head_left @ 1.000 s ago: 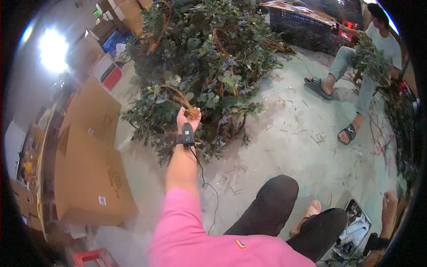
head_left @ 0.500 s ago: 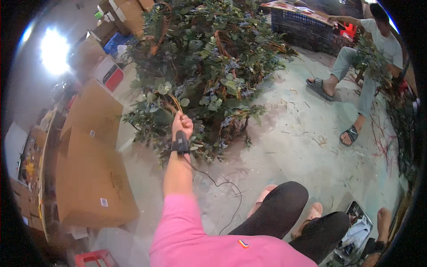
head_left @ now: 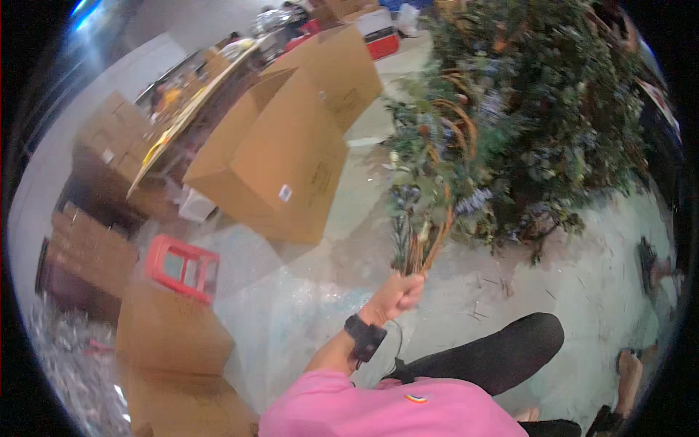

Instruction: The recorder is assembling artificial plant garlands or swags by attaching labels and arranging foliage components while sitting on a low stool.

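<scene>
My left hand (head_left: 402, 291) is closed round the brown stems of an artificial greenery wreath (head_left: 455, 127), which has green leaves and bluish flowers. The bundled stems rise from the fist, and the wreath's foliage overlaps the big pile behind it. At the lower right edge is my right hand (head_left: 628, 382), below the far side of my knee. Its fingers are small and blurred there, so I cannot make out whether they hold anything.
A large pile of artificial greenery (head_left: 561, 109) stands on the floor ahead. Open cardboard boxes (head_left: 280, 160) are to the left, with a red plastic stool (head_left: 182, 266) nearer. Another cardboard box (head_left: 171, 328) sits at lower left. A person's leg (head_left: 659, 284) shows at the right edge.
The view has swung left. My left hand has drawn back from the pile toward me, bringing the stems and wreath along. My right hand stays low at the right.
</scene>
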